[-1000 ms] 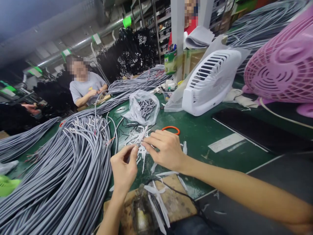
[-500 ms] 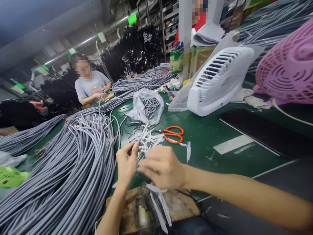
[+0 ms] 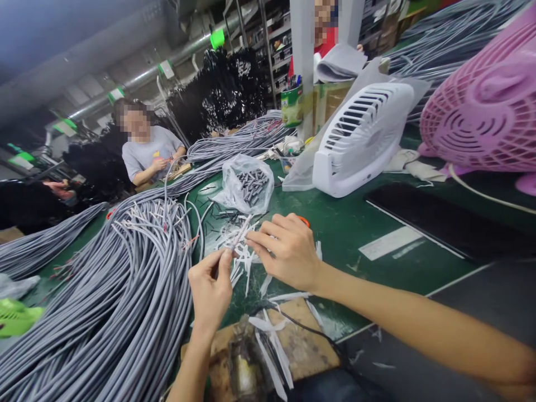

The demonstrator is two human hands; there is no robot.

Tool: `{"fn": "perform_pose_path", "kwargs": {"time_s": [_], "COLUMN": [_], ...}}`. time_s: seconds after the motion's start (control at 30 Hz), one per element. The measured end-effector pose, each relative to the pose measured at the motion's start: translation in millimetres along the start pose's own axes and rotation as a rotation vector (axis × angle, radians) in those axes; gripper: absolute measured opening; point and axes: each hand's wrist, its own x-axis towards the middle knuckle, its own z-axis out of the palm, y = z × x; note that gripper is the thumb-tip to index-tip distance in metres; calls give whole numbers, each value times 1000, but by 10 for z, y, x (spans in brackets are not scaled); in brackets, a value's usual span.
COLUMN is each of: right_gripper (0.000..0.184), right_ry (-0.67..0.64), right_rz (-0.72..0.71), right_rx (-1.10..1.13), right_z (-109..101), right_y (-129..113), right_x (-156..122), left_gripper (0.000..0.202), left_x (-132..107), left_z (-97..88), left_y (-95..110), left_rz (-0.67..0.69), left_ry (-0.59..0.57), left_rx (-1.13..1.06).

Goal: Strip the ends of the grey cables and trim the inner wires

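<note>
My left hand (image 3: 211,285) is closed in a pinch, thumb on top, on a thin pale wire-like piece (image 3: 238,241) that points up and away. My right hand (image 3: 288,254) is just to the right, its fingers bent together near the tip of that piece; anything between them is too small to make out. Beneath both hands lies a loose pile of white strips (image 3: 245,262) on the green table. Orange-handled scissors (image 3: 304,221) are mostly covered by my right hand. Below, a wooden board (image 3: 310,340) carries a small metal-and-glass device (image 3: 245,363) and more white strips.
Bundles of grey cables (image 3: 138,290) fill the left side. A clear bag of short grey tubes (image 3: 251,187) stands beyond the pile. To the right are a white fan (image 3: 364,139), a pink fan (image 3: 481,111) and a black flat panel (image 3: 435,218). A co-worker (image 3: 151,151) sits across the table.
My right hand has moved up and forward from beside my left hand, now covering most of the scissors. The left hand has shifted slightly left and keeps its pinch. The view has turned a little.
</note>
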Motion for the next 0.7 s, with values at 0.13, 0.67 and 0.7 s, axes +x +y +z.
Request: {"fn": "perform_pose_path", "kwargs": {"time_s": [0.13, 0.67, 0.7], "right_gripper": [18, 32, 33], "right_ry": [-43, -147, -141], "right_rz": [-27, -29, -43], "right_rx": [90, 541, 550], "right_z": [22, 30, 22], "right_y": [39, 36, 17], "right_x": [0, 16, 18], "left_gripper": [31, 24, 23], "left_x": [5, 45, 49], "left_z": [-29, 45, 51], "left_y": [24, -96, -110], "left_rz": [101, -51, -53], "left_ry": [-7, 65, 89], "left_rx": [102, -27, -11]}}
